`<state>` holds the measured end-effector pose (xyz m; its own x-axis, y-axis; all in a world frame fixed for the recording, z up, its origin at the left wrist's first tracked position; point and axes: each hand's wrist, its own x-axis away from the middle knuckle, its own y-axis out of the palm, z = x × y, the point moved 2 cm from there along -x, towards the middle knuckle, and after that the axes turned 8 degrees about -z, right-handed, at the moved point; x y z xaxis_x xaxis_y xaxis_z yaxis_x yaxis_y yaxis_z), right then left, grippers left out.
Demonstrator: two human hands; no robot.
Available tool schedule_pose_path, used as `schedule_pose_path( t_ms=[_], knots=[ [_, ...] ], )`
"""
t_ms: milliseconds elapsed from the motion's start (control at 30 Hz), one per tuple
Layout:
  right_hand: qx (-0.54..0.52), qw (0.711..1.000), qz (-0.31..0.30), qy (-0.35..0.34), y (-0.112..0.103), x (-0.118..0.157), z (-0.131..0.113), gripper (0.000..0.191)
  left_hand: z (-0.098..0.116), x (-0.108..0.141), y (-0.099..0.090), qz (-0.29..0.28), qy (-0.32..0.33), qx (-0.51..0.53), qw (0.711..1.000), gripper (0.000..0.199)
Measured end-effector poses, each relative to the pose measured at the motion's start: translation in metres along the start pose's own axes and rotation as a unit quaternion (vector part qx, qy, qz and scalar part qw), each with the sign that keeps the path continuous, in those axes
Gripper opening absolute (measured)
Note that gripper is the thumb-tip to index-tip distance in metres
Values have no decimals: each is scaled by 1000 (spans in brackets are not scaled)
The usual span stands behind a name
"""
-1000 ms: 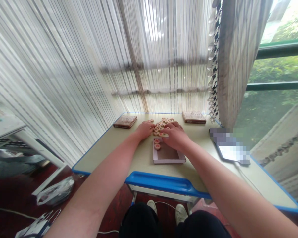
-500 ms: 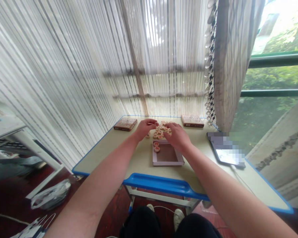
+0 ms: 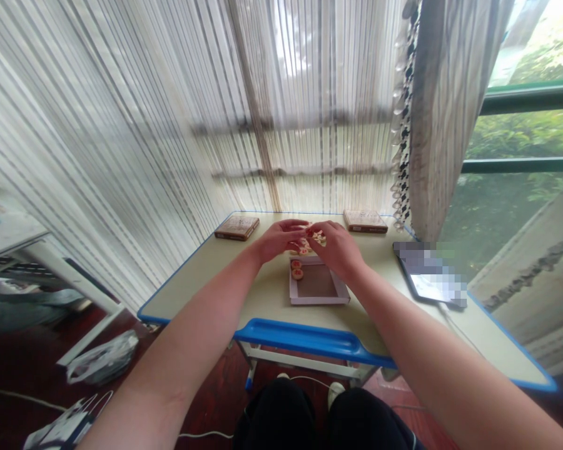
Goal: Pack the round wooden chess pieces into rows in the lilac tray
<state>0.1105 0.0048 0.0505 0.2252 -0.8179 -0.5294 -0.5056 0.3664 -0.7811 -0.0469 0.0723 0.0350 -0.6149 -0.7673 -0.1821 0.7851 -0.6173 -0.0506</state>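
Round wooden xiangqi pieces (image 3: 319,238) with red characters lie in a loose cluster behind a shallow open box (image 3: 319,300); my hands partly cover them. Two more pieces (image 3: 297,274) sit inside the box, one behind the other at its left side. My left hand (image 3: 281,240) reaches over the left of the cluster, fingers stretched out and apart. From the right, my right hand (image 3: 338,249) has its fingertips drawn together around a small red-marked disc, seemingly a xiangqi piece, close to the left fingertips. Blur and overlap hide the exact contact.
Flat printed boxes stand at the back left (image 3: 237,227) and back right (image 3: 365,221) of the table. A tablet (image 3: 429,275) with a cable lies on the right. A blue tray edge (image 3: 300,340) runs along the front; a curtain (image 3: 169,112) hangs behind.
My hands have come closer together over the cluster. The left has moved right, and the right hand's fingers have closed in. The view has tilted slightly; both pieces in the box stay put.
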Motion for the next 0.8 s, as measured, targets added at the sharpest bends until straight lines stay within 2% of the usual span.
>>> schedule_pose_path(
  t_ms=[33,67,167,233,333,433,567,700,800],
  knots=[
    [3,1000,-1,9,-1,0,1,21,1,0,-6,37,13,-12,999,48],
    [7,1000,-8,18,-3,-1,3,21,1,-1,-15,98,34,-27,994,46],
    [18,998,-56,23,-3,-1,5,20,-3,-1,-45,260,69,-127,955,41],
    [21,995,-100,-5,1,1,4,17,-9,-2,-60,303,70,-221,924,39],
    [19,986,-152,-71,11,5,-3,19,-18,-2,-67,300,53,-381,873,36],
    [17,980,-170,-107,19,8,-7,20,-23,-3,-58,253,42,-480,839,50],
    [15,980,-163,-110,24,7,-5,21,-26,-4,-51,236,23,-504,830,60],
    [5,976,-178,-122,27,5,-1,20,-31,-7,-56,240,2,-521,819,54],
    [4,975,-186,-120,29,5,0,20,-35,-8,-62,241,-11,-517,822,52]
  ],
)
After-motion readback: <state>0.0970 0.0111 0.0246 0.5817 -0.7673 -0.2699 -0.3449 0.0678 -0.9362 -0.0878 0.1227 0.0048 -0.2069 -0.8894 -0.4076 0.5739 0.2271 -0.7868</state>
